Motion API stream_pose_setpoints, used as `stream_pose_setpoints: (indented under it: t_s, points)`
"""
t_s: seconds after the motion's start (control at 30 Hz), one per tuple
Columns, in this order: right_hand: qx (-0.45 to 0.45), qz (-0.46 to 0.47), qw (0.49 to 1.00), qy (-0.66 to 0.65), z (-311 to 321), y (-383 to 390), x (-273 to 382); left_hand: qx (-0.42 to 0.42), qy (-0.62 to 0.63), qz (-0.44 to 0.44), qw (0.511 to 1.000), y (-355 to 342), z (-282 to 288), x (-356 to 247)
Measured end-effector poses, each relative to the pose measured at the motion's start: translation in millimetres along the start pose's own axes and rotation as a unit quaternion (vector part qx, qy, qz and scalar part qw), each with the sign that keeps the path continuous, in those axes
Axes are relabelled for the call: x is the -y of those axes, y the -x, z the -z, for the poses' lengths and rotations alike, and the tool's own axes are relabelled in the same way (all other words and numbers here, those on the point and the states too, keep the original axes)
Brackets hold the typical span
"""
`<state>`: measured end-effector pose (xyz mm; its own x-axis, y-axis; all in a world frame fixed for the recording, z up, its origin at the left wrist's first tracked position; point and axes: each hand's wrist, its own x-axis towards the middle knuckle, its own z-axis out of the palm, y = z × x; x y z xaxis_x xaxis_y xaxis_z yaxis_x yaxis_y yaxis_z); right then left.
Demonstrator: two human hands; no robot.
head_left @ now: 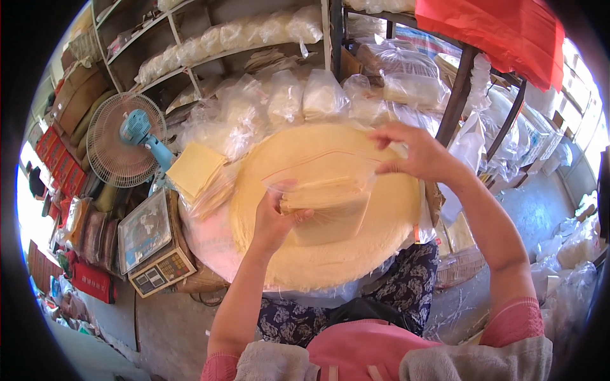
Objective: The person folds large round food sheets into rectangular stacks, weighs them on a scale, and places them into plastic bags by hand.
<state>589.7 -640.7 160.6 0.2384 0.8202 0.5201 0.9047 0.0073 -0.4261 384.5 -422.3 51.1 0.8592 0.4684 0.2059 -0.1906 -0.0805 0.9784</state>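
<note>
My left hand [279, 216] is closed on the left side of a clear zip bag [330, 222] with a red line along its mouth. Inside the bag sits a stack of thin pale-yellow sheets [327, 193], tilted over the work surface. At the bag's upper right corner is my right hand [410, 152], thumb and fingers apart; whether the thumb touches the plastic I cannot tell. Beneath both hands lies a broad round pile of thin yellow sheets [375, 238] with frayed edges. Smaller square yellow sheets [196, 168] are stacked at its left.
A digital scale [146, 232] stands at the left, below a blue fan [135, 127]. Filled clear bags [286, 95] crowd the far side, with more on the shelf [241, 35] above. A dark post [460, 95] rises at the right beneath red cloth [495, 38].
</note>
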Motion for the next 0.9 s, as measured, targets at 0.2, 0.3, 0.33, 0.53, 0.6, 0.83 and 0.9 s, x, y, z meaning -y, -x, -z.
stream_pose_setpoints:
  t_s: [0.2,0.3,0.33,0.53,0.6,0.83,0.9]
  points:
    - [0.080,-0.052,0.995,-0.028,-2.6,8.5,-0.2,-0.049,0.039,-0.001,0.998,5.2,-3.7,7.0]
    - [0.050,-0.031,0.998,0.006,-7.5,10.8,-2.6,-0.089,0.011,-0.014,0.996,7.9,-10.3,3.2]
    - [0.036,-0.025,0.999,0.004,-10.0,11.3,-4.2,-0.087,0.011,-0.013,0.996,7.4,-10.9,4.9]
    - [0.007,0.030,1.000,0.004,-8.0,18.3,-13.0,-0.122,-0.049,-0.023,0.991,-2.6,-19.0,18.9]
    - [-0.005,0.056,0.998,0.031,-8.1,18.3,-18.5,-0.128,-0.097,-0.063,0.985,-4.7,-11.6,32.6]
    - [-0.011,0.084,0.996,-0.041,-31.3,13.9,-12.9,-0.132,-0.057,-0.110,0.983,8.7,-3.3,31.0]
    - [-0.007,0.089,0.996,0.006,-26.7,18.1,-13.3,-0.135,-0.066,-0.084,0.985,2.3,-5.2,34.3]
